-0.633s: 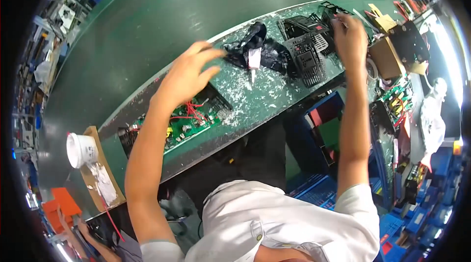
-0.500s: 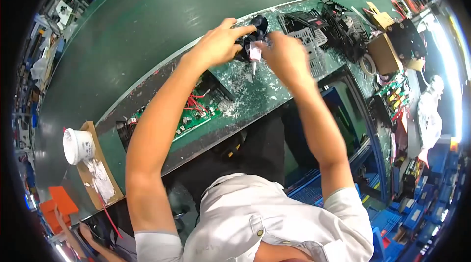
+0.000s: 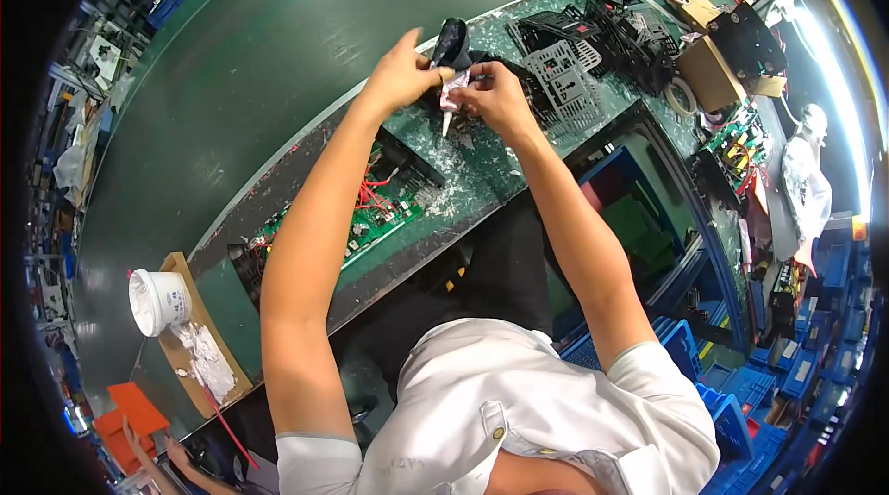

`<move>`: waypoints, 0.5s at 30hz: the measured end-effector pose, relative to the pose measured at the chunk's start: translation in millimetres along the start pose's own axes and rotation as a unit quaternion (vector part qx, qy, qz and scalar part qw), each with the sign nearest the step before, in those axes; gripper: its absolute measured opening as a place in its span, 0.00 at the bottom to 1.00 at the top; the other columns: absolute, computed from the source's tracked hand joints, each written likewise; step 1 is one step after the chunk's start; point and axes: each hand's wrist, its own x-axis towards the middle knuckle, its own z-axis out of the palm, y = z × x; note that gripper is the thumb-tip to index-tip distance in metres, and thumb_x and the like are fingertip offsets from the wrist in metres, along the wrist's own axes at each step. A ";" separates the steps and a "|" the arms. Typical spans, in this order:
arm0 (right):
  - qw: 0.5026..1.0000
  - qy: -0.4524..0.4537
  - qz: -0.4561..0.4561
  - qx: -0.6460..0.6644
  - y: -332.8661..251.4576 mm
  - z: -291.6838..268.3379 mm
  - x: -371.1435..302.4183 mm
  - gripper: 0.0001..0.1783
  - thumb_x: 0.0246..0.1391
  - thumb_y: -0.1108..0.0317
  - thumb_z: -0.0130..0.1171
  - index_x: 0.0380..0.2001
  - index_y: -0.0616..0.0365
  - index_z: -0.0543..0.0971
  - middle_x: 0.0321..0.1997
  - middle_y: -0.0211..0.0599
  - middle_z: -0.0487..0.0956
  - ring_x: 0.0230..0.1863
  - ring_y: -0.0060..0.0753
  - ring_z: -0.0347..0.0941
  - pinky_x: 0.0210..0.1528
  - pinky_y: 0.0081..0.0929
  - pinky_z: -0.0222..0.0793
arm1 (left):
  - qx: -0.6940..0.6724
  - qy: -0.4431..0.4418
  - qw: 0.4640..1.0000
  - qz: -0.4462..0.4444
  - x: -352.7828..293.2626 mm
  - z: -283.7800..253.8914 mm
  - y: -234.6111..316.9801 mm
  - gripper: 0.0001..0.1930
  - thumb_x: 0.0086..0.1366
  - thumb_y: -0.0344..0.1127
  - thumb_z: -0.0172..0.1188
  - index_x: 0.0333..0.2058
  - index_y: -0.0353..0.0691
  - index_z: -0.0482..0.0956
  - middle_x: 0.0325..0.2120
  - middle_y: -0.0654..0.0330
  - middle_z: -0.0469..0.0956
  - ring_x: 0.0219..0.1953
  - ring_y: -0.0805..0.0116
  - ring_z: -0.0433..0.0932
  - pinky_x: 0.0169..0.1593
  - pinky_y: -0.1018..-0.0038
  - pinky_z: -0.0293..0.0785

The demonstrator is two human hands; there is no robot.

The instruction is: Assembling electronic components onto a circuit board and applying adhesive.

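Over the far part of the workbench, a nozzle tube [image 3: 453,91] with a crumpled pinkish-white body points its white tip toward me. Its upper end meets a dark, bulging, bag-like part [image 3: 451,43]. My right hand [image 3: 500,100] pinches the tube's body from the right. From the left, the fingertips of my left hand [image 3: 400,80] close on its upper end, one finger sticking up. Below my left wrist, a green circuit board [image 3: 381,226] with red wires lies on the bench, partly covered by my left forearm.
Black perforated plastic housings [image 3: 563,78] are piled right of my hands, with a tape roll [image 3: 681,98] and cardboard box [image 3: 708,71] beyond. A white tub [image 3: 159,300] and a cardboard tray [image 3: 208,358] smeared with white paste stand left. Another person's hands [image 3: 176,453] show lower left.
The view has turned slightly. My right hand, blurred beside the tube before, now pinches its body. Both hands and the tube appear a little farther left.
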 end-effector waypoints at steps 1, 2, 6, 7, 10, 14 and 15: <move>0.997 -0.005 -0.018 0.072 -0.3 2.8 -5.3 0.29 0.44 0.70 0.74 0.47 0.67 0.70 0.32 0.37 0.80 0.31 0.23 0.77 0.32 0.21 0.73 | 0.002 0.001 1.000 0.000 0.3 -5.0 -0.4 0.38 0.55 0.37 0.69 0.62 0.29 0.64 0.43 0.45 0.81 0.47 0.55 0.81 0.50 0.66 0.74; 0.989 -0.011 -0.035 0.144 -0.7 6.0 -10.5 0.28 0.46 0.71 0.73 0.47 0.66 0.70 0.31 0.36 0.80 0.30 0.22 0.76 0.31 0.20 0.72 | -0.069 -0.055 0.996 -0.017 0.9 -11.8 -0.8 0.33 0.55 0.36 0.69 0.57 0.29 0.69 0.40 0.50 0.82 0.43 0.62 0.80 0.48 0.69 0.74; 0.985 0.052 -0.164 0.016 -19.0 -7.1 -29.9 0.24 0.45 0.68 0.74 0.42 0.65 0.74 0.37 0.38 0.81 0.36 0.27 0.78 0.41 0.25 0.75 | -0.124 -0.080 0.989 -0.007 -12.3 -23.6 8.4 0.18 0.56 0.32 0.68 0.45 0.31 0.80 0.35 0.60 0.81 0.37 0.74 0.78 0.42 0.75 0.73; 0.947 0.159 -0.258 -0.109 -30.0 -21.5 -31.8 0.31 0.42 0.62 0.76 0.46 0.67 0.74 0.47 0.44 0.79 0.46 0.32 0.77 0.49 0.29 0.73 | -0.110 -0.080 0.991 0.012 -16.7 -26.9 20.5 0.18 0.56 0.32 0.67 0.46 0.31 0.79 0.35 0.61 0.81 0.37 0.75 0.78 0.42 0.75 0.73; 0.857 0.210 -0.420 -0.212 -44.3 -36.4 -13.4 0.38 0.42 0.55 0.76 0.53 0.64 0.75 0.48 0.42 0.79 0.45 0.30 0.75 0.47 0.28 0.72 | -0.105 -0.087 0.989 0.050 -18.3 -29.1 31.7 0.16 0.57 0.28 0.64 0.45 0.33 0.80 0.35 0.63 0.81 0.37 0.77 0.77 0.42 0.77 0.73; 0.983 -0.101 -0.152 -0.021 -29.4 -29.4 -7.0 0.32 0.50 0.49 0.71 0.49 0.62 0.77 0.35 0.40 0.83 0.35 0.27 0.77 0.42 0.30 0.73 | -0.123 -0.050 0.985 0.114 -5.3 -27.8 22.4 0.16 0.55 0.26 0.63 0.44 0.31 0.80 0.33 0.62 0.80 0.35 0.76 0.77 0.40 0.77 0.74; 0.983 -0.099 -0.154 -0.008 -28.3 -22.8 -6.5 0.32 0.50 0.50 0.71 0.50 0.62 0.76 0.36 0.41 0.83 0.37 0.27 0.77 0.43 0.30 0.73 | -0.123 -0.015 0.984 0.127 -6.5 -29.8 20.3 0.16 0.53 0.27 0.64 0.43 0.31 0.80 0.30 0.62 0.80 0.32 0.75 0.77 0.38 0.77 0.74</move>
